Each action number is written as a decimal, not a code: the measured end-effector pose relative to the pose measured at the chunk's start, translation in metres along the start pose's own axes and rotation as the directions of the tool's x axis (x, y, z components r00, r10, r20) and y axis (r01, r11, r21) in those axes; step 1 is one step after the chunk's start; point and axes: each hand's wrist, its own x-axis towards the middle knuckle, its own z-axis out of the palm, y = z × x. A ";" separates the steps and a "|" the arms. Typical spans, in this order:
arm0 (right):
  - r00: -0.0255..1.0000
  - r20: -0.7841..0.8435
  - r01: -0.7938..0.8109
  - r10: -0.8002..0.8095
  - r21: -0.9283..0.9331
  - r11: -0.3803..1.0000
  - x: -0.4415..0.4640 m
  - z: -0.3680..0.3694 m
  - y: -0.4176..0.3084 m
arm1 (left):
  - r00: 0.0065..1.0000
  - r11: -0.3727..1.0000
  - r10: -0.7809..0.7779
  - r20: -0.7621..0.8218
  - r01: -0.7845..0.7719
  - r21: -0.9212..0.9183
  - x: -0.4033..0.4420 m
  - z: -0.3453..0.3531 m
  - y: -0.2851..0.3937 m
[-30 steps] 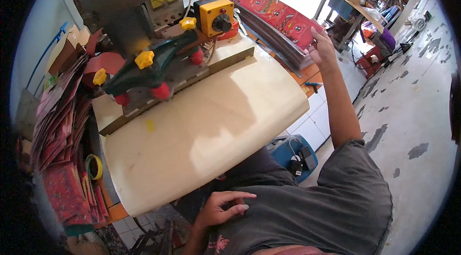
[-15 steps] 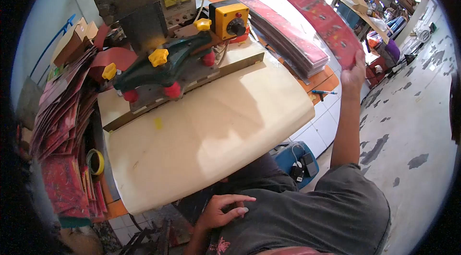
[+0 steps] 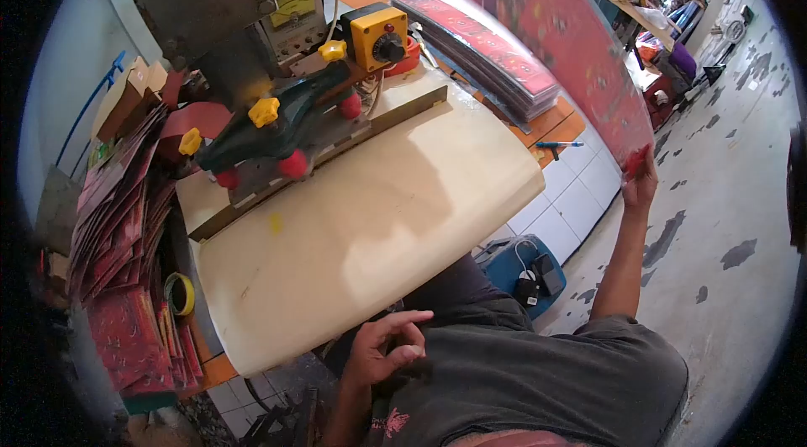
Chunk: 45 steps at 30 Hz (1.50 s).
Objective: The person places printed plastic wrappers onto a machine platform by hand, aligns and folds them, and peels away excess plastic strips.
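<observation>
My right hand (image 3: 640, 182), raised at the right, pinches the lower end of a long red printed plastic sheet (image 3: 580, 52). The sheet slants up to the left and is blurred; its far end runs out of view. My left hand (image 3: 385, 348) rests near my lap with the index finger stretched out and the thumb apart, holding nothing. In front of me lies a pale padded work surface (image 3: 361, 245). Behind it stands a press machine with a dark green clamp head (image 3: 277, 123) and yellow knobs.
A stack of similar red sheets (image 3: 479, 43) lies on the orange table at the back. At left are a pile of red sheets (image 3: 126, 237) and a yellow tape roll (image 3: 179, 294). A yellow control box (image 3: 374, 35), a blue pen (image 3: 559, 144) and a blue stool (image 3: 521, 275) with chargers stand around.
My right hand has moved down and to the right with the red sheet, which now shows more of its face. My left hand has shifted slightly; the view has tilted a little.
</observation>
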 end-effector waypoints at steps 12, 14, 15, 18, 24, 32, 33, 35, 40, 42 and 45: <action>0.919 0.241 -0.242 0.311 -0.279 0.929 -0.020 0.078 0.041 | 0.777 0.899 0.417 -0.471 -0.431 0.085 -0.010 -0.026 0.026; 0.882 0.261 -0.289 0.392 -0.356 0.888 -0.029 0.119 0.049 | 0.743 0.908 0.414 -0.525 -0.379 0.178 -0.018 -0.033 0.023; 0.865 0.259 -0.297 0.430 -0.426 0.855 -0.033 0.129 0.057 | 0.719 0.911 0.407 -0.564 -0.367 0.190 -0.021 -0.038 0.019; 0.845 0.233 -0.351 0.482 -0.440 0.827 -0.019 0.119 0.078 | 0.555 0.905 0.380 -0.740 -0.387 0.174 -0.024 -0.044 0.022; 0.732 0.287 -0.409 0.618 -0.540 0.735 0.002 0.124 0.107 | 0.322 0.946 0.275 -0.906 -0.260 0.194 -0.042 -0.059 0.031; 0.804 0.218 -0.281 0.553 -0.681 0.676 0.014 0.131 0.133 | 0.288 0.912 0.282 -0.915 -0.377 0.162 -0.052 -0.077 0.021; 0.773 0.309 -0.189 0.554 -0.721 0.667 0.013 0.137 0.135 | 0.276 0.913 0.277 -0.920 -0.376 0.162 -0.052 -0.077 0.021; 0.793 0.233 -0.273 0.562 -0.690 0.671 0.005 0.147 0.139 | 0.292 0.909 0.289 -0.912 -0.382 0.166 -0.054 -0.079 0.021; 0.760 0.231 -0.340 0.607 -0.654 0.676 0.045 0.090 0.136 | 0.287 0.913 0.265 -0.921 -0.381 0.144 -0.053 -0.076 0.020; 0.721 0.261 -0.377 0.642 -0.630 0.679 0.047 0.090 0.137 | 0.280 0.916 0.255 -0.926 -0.377 0.139 -0.053 -0.077 0.019; 0.693 0.260 -0.426 0.672 -0.605 0.673 0.039 0.101 0.138 | 0.288 0.896 0.304 -0.908 -0.411 0.169 -0.055 -0.077 0.015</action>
